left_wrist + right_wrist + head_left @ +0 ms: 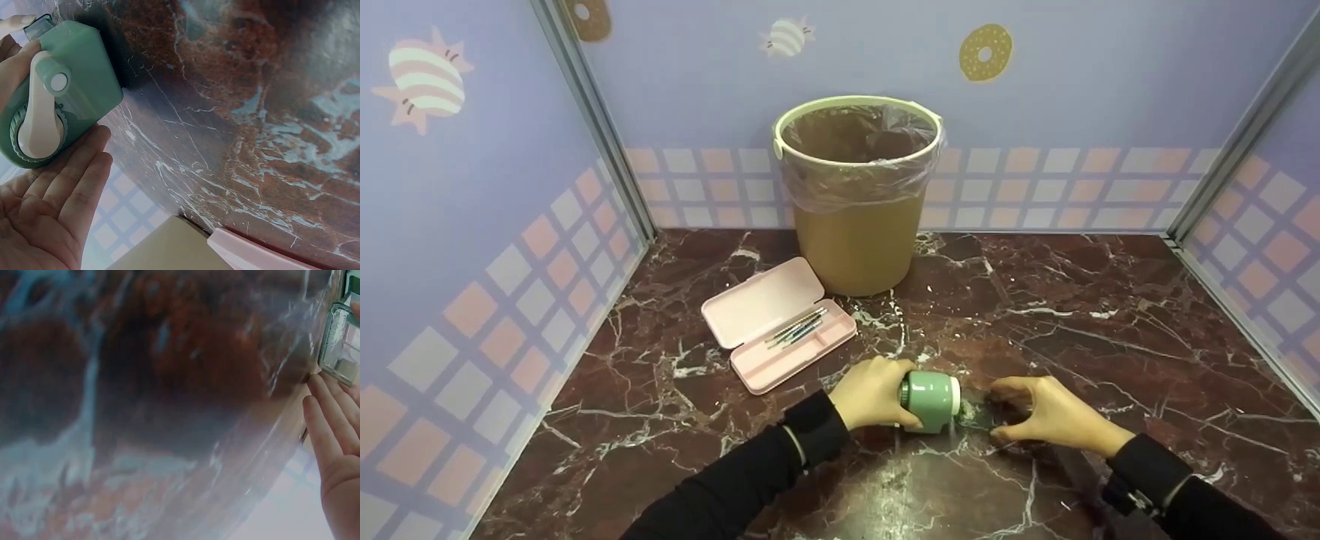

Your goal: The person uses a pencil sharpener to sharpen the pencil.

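A green crank pencil sharpener (pixel 934 403) is gripped by my left hand (pixel 877 394), thumb on the near side and fingers on the far side. Its cream crank handle (pixel 40 112) shows in the left wrist view. At the sharpener's right end is a clear shavings drawer (pixel 337 349), at least partly out of the green body. My right hand (pixel 1054 416) pinches this drawer between thumb and fingers. Greenish-grey shavings (pixel 969 411) show beside the sharpener in the head view; whether they all lie inside the drawer I cannot tell.
An open pink pencil case (pixel 793 367) with several pencils (pixel 799 330) lies behind my left hand. A tan bin (pixel 859 240) with a clear liner stands against the back wall. Small pale bits are scattered on the dark marbled tabletop (pixel 1110 330). Patterned walls enclose the back and sides.
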`<state>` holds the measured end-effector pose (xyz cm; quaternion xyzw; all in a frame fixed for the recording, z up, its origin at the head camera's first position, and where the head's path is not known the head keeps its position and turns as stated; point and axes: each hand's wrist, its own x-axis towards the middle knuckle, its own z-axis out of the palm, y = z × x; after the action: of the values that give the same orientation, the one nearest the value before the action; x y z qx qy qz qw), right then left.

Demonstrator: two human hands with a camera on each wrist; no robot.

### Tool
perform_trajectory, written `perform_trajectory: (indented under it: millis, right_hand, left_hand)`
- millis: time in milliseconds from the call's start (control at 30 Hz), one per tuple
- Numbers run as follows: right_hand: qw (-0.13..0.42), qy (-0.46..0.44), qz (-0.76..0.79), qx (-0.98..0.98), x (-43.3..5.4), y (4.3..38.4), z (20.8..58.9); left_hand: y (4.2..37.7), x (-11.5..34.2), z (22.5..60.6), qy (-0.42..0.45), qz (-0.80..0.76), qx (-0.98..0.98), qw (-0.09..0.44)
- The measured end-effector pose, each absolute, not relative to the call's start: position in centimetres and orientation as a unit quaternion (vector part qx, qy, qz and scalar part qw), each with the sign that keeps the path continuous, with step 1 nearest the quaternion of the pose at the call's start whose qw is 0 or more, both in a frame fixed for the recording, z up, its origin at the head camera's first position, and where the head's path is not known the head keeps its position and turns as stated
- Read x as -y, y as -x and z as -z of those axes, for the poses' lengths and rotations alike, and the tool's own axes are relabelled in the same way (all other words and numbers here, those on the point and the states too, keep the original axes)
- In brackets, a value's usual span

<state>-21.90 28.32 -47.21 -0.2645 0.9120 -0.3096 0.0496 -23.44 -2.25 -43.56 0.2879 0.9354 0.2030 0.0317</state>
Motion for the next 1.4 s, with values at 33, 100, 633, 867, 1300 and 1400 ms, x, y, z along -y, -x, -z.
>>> perform_trajectory:
  millis: [33,100,633,867,1300,1400]
  right_hand:
    - [0.045,0.261,0.309,-0.914,-28.4,22.0,47.1]
    - [0.036,0.251,0.309,-0.917,-28.7,22.2,46.8]
    - [-0.006,0.197,0.349,-0.916,-28.2,27.3,39.1]
    - [-0.037,0.191,0.375,-0.906,-25.9,30.6,33.8]
    - [-0.117,0.117,0.424,-0.891,-20.1,36.0,24.4]
    - [-0.141,0.105,0.416,-0.892,-18.8,37.1,23.3]
  left_hand:
    - [23.4,2.2,43.6,-0.288,-0.204,-0.935,0.031]
    - [23.4,2.2,43.6,-0.288,-0.203,-0.935,0.03]
    - [23.4,2.2,43.8,-0.291,-0.199,-0.936,0.021]
    - [23.4,2.1,44.0,-0.294,-0.201,-0.934,0.021]
    - [23.4,2.3,43.9,-0.294,-0.2,-0.935,0.012]
    - [23.4,2.3,43.7,-0.296,-0.207,-0.933,0.013]
